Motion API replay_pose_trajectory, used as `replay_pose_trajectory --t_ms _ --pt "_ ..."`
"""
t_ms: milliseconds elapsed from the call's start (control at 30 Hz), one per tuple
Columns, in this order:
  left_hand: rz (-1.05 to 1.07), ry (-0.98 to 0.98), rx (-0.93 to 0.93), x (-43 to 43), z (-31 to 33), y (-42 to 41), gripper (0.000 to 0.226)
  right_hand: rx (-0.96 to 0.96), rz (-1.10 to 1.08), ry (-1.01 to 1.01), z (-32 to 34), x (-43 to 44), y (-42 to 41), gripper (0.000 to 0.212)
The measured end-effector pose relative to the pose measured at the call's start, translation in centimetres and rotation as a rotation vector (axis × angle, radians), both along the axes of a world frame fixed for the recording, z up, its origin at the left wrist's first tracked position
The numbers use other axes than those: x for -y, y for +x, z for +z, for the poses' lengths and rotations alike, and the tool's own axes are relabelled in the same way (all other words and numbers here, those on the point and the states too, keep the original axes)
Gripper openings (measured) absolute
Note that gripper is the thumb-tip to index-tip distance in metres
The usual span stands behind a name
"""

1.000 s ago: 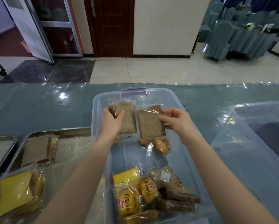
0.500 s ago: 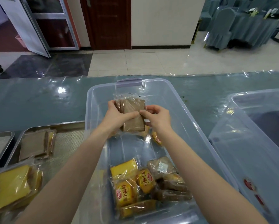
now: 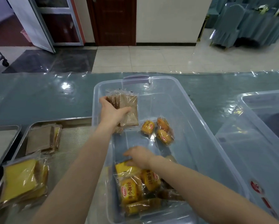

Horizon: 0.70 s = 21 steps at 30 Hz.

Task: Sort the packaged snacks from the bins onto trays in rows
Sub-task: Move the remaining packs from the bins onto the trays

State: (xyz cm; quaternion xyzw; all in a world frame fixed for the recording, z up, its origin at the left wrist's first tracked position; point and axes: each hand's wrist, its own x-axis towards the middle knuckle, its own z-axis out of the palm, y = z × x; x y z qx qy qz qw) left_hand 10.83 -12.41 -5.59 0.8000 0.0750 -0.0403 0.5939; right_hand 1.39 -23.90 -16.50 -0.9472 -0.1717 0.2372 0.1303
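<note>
My left hand (image 3: 111,111) grips a stack of brown bread packets (image 3: 128,109) above the far left part of the clear plastic bin (image 3: 190,110). My right hand (image 3: 139,156) is low in the bin, fingers touching a yellow cake packet (image 3: 126,169) on top of a heap of yellow and brown snack packets (image 3: 140,189). Three small orange bun packets (image 3: 159,131) lie loose in the middle of the bin. On the metal tray (image 3: 74,136) to the left lie a pile of brown bread packets (image 3: 41,140) and a pile of yellow cake packets (image 3: 23,181).
A second metal tray (image 3: 4,138) sits at the far left. Another clear bin (image 3: 265,126) stands at the right. The table is covered with teal cloth under clear plastic (image 3: 38,97). Beyond it are a tiled floor, a door and covered chairs.
The two brown packets were brought together and now stay in my left hand alone. My right hand let go and dropped down to the yellow packet near the front of the bin.
</note>
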Motion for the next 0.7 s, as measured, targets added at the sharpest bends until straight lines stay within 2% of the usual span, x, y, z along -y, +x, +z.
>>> replay_pose_trajectory --t_ms 100,200,333,433,533,700 --pt "-0.010 -0.012 0.007 0.0 0.1 0.1 0.086 0.023 0.041 -0.039 -0.9 -0.5 -0.4 0.042" --pt "-0.029 -0.032 0.010 0.0 0.3 0.1 0.087 0.032 -0.031 -0.017 -0.8 -0.2 -0.1 0.039" --pt "-0.031 -0.053 0.029 0.1 0.6 -0.2 0.089 -0.020 -0.217 0.125 1.5 1.6 0.6 0.032" --pt "-0.029 -0.084 0.070 0.1 0.9 -0.5 0.089 0.045 -0.360 0.266 5.9 4.9 0.8 0.026" --pt "-0.044 -0.132 0.094 0.2 1.5 -1.2 0.093 0.152 -0.562 0.519 11.6 8.9 -0.2 0.025" --pt "-0.068 -0.357 0.082 0.1 3.1 -3.1 0.086 0.307 -0.829 1.122 17.5 9.0 -3.4 0.025"
